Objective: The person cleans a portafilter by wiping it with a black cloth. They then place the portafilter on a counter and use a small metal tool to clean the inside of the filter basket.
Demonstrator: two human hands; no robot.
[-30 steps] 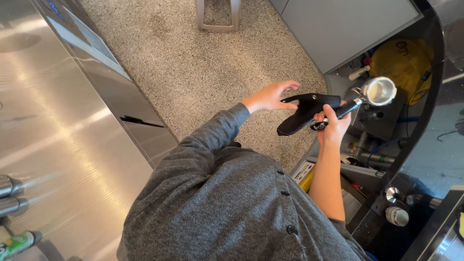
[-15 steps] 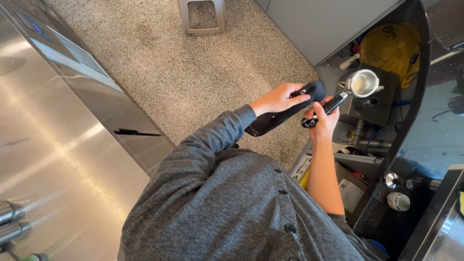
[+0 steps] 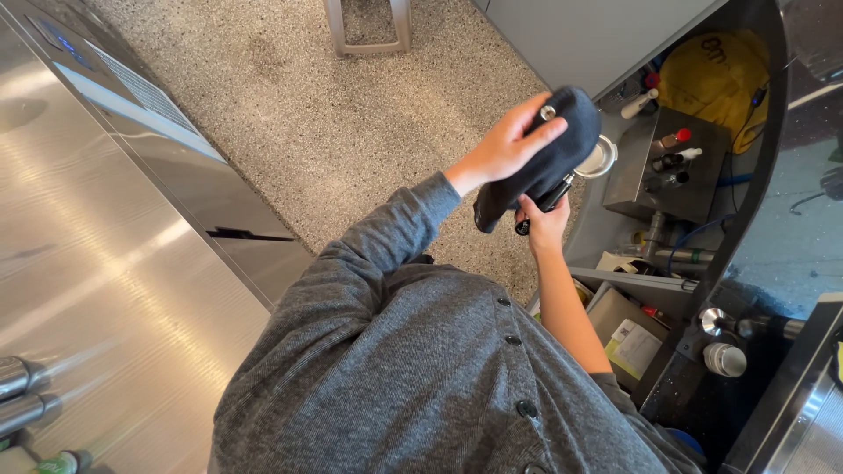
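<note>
The left hand (image 3: 507,145) is pressed, fingers spread, over a dark cloth (image 3: 544,158) draped on the portafilter (image 3: 597,161); its handle, clasped in the right hand (image 3: 543,224), is slanted up-right, basket farthest away.

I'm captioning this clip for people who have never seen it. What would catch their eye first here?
First, the two hands raised at upper centre: the left hand presses a dark cloth over a metal portafilter, whose handle the right hand grips from below. Next, the grey sleeve across the middle, and the steel counter on the left.
</note>
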